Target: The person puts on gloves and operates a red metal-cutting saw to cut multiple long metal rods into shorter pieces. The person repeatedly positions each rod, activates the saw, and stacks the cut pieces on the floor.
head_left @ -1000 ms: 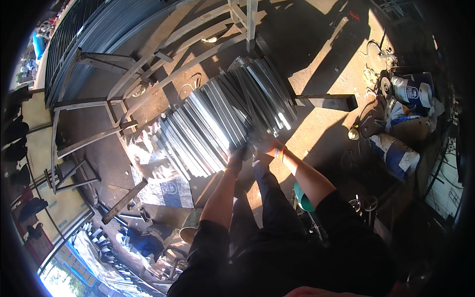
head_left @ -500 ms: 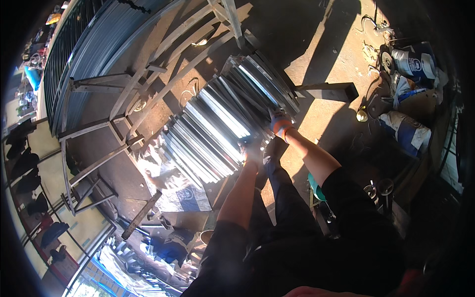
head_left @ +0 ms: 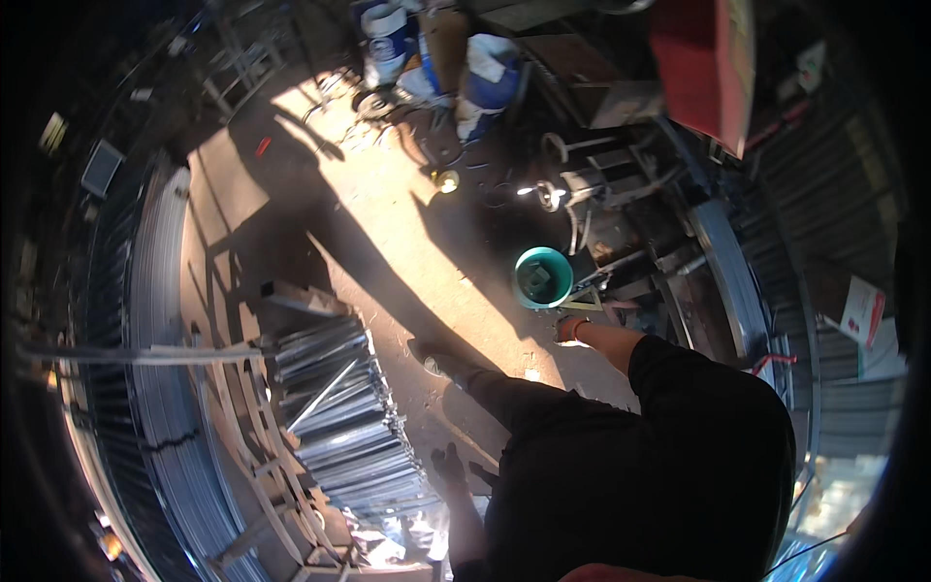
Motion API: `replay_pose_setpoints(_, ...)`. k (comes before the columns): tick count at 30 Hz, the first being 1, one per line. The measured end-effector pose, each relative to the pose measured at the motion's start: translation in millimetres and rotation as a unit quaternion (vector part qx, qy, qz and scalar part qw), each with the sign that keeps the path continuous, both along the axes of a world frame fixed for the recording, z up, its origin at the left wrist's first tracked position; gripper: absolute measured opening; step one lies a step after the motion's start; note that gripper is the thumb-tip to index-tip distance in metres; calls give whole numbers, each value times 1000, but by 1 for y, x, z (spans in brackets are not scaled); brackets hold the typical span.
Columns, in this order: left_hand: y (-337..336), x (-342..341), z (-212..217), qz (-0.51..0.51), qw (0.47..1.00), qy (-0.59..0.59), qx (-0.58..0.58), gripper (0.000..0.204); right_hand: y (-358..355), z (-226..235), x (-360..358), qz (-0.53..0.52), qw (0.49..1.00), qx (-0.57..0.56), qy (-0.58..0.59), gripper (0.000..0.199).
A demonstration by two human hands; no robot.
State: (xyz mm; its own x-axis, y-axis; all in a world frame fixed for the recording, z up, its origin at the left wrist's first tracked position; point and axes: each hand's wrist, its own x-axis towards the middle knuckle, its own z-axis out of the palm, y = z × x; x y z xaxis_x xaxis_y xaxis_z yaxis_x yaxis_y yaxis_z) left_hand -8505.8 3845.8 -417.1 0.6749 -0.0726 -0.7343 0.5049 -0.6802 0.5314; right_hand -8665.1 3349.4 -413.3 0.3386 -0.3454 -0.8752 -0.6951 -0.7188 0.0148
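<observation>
A pile of grey metal bars (head_left: 354, 427) lies stacked side by side at the lower left, their cut ends toward me. Beside those ends hangs my left hand (head_left: 450, 468), in shadow, its fingers apart and nothing seen in them. My right hand (head_left: 569, 330), in a glove with an orange cuff, is stretched out just below a green bucket (head_left: 525, 294). Its fingers are dark and too small to make out, so I cannot tell whether they touch anything. Some small greyish thing lies inside the bucket.
Long metal tubes (head_left: 160, 388) run along the left beside a metal frame (head_left: 276, 485). White and blue sacks (head_left: 487, 80) stand at the far side. Metal pieces and a stool-like frame (head_left: 611, 160) crowd the right of the bucket. A red panel (head_left: 713, 73) rises at upper right.
My view has swung to the right. Both hands have come off the metal bars; the right one has reached over beside the green bucket, and the left hangs by the pile.
</observation>
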Motion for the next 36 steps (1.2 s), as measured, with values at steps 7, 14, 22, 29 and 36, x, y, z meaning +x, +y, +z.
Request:
replay_pose_setpoints(7, -19, -56, 39, -237, 971, 34, -4, 53, 46, -7, -310, -161, 984, -65, -26, 39)
replay_pose_setpoints(14, -92, -58, 66, -315, 947, 57, 15, 45, 111, -22, -430, -125, 992, -8, 0, 27)
replay_pose_setpoints(22, -225, -81, 90, -285, 957, 46, 42, 36, -94, 40, -429, -546, 745, -291, -251, 39)
replay_pose_setpoints(29, -351, -199, 105, -358, 933, 26, 0, 40, -454, 61, -448, -349, 861, -326, -177, 34)
replay_pose_setpoints(36, -388, -308, 152, -477, 876, 48, 55, 62, -638, 9, -450, -288, 856, -368, -222, 22)
